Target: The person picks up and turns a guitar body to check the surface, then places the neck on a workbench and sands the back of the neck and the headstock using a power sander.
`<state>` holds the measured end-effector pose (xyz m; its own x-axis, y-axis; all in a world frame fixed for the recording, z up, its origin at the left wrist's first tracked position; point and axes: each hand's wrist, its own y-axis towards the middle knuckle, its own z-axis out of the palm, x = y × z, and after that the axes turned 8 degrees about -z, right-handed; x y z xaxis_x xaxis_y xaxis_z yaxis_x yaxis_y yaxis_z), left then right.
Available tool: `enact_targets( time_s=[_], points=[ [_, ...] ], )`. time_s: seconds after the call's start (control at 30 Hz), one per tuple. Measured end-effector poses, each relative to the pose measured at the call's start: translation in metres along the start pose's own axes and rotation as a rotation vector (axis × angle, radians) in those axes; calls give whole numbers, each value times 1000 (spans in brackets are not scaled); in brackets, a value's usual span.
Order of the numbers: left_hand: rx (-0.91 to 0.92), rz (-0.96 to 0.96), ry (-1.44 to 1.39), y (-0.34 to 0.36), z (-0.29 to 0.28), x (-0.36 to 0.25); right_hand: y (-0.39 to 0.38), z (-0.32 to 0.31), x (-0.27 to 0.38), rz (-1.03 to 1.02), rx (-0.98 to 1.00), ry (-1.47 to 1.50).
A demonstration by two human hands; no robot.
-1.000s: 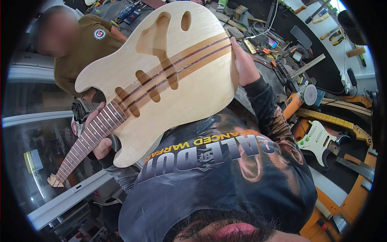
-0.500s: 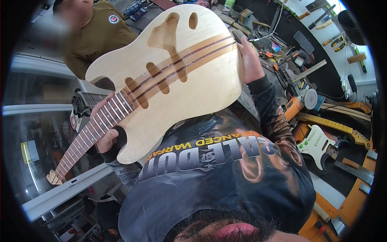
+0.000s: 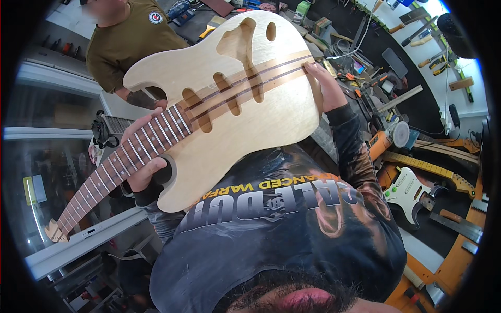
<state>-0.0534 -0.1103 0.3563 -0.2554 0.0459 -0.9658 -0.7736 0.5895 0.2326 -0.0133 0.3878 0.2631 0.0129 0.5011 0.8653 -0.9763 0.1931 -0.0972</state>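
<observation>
Here, a pale-wood electric guitar [image 3: 261, 120] with brown centre stripes, held crosswise | left hand [image 3: 141, 176] wrapped around its dark fretted neck [image 3: 114, 168] | right hand [image 3: 329, 88] clasping its rounded end [image 3: 309, 112] | leftward swing could knock its headstock [image 3: 56, 231] into the white window frame [image 3: 115, 224] beyond left hand

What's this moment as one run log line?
left hand: around guitar neck | right hand: gripping guitar body at end opposite neck | state: bare wood, no strings | nearby: co-worker, orange grinder

orange grinder [image 3: 380, 144] | white-pickguard guitar [image 3: 406, 194] | handsaw [image 3: 458, 226] | person in brown shirt [image 3: 140, 44]
</observation>
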Motion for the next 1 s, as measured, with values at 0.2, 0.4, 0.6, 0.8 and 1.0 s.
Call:
enact_targets(
  time_s=[0.2, 0.4, 0.6, 0.8, 1.0],
  points=[
    [78, 6, -7, 8, -3, -2, -4, -3, -3, -36, 54, -29],
    [116, -23, -47, 10, -5, -4, -11, -5, 1, -32, 69, -23],
    [-29, -98, 8, 11, 8, -10, -17, -3, 8, -35, 48, -46],
    [145, -14, -48, 17, -1, -7, -22, -8, 7, -41, 61, -5],
    [182, -10, -19, 19, -6, -7, -24, -9, 10, -33, 35, -28]
  ],
)
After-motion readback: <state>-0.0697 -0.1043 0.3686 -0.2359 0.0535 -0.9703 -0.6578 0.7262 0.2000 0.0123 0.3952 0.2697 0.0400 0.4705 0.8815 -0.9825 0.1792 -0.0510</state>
